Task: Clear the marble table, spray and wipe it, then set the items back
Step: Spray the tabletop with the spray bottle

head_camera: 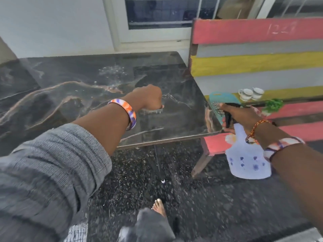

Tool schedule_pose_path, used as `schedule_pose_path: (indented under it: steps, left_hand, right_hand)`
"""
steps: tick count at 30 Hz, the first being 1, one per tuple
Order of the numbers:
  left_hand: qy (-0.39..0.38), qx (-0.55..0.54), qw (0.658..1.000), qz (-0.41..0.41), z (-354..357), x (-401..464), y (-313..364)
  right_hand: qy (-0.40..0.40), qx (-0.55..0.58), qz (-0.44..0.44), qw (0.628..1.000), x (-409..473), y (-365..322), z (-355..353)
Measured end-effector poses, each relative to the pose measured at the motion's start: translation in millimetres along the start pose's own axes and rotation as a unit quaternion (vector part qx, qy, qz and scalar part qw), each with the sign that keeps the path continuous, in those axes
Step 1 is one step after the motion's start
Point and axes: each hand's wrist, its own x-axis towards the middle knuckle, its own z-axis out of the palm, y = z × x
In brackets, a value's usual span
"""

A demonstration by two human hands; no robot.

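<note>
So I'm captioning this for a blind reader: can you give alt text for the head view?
A person's left hand, closed in a fist, presses on a wet dark marble table while the right hand holds a white spray bottle beside the table's edge. Two cups sit on a striped bench behind.

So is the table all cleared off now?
Yes. The marble table shows only spray droplets and the left hand; the cups sit on the striped bench.

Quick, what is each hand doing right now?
Left hand: closed in a fist on the marble table, gripping something pale that is mostly hidden.
Right hand: closed around the spray bottle, beside the table.
</note>
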Motion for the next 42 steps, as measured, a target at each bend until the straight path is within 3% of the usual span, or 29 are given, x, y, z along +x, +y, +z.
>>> schedule_pose_path:
  steps: [5,10,14,19,22,26,32,38,42]
  left_hand:
    - [0.026,-0.038,0.999,0.026,-1,43,44]
    - [0.047,-0.074,0.995,0.048,-1,105,79]
    - [0.053,-0.089,0.992,0.071,-5,164,103]
    - [0.022,-0.109,0.986,0.124,-12,231,137]
    - [-0.044,-0.07,0.983,0.161,-6,264,163]
    - [-0.146,0.006,0.971,0.188,17,301,201]
    - [-0.247,0.019,0.96,0.131,59,341,230]
    - [-0.168,0.047,0.981,0.079,111,381,242]
    - [-0.201,0.194,0.959,0.056,146,395,248]
  right_hand:
    - [-0.011,0.062,0.018,0.998,42,6,-29]
    - [0.087,0.116,-0.055,0.988,113,2,-51]
    - [0.116,0.138,-0.1,0.978,165,-7,-63]
    - [0.171,0.096,-0.101,0.975,230,8,-84]
    - [0.186,0.092,-0.094,0.974,259,18,-88]
    - [0.126,0.088,-0.081,0.985,294,40,-91]
    - [-0.023,-0.016,-0.089,0.996,329,76,-94]
    - [-0.146,-0.07,-0.099,0.982,346,108,-101]
    - [-0.176,-0.086,-0.124,0.973,348,120,-108]
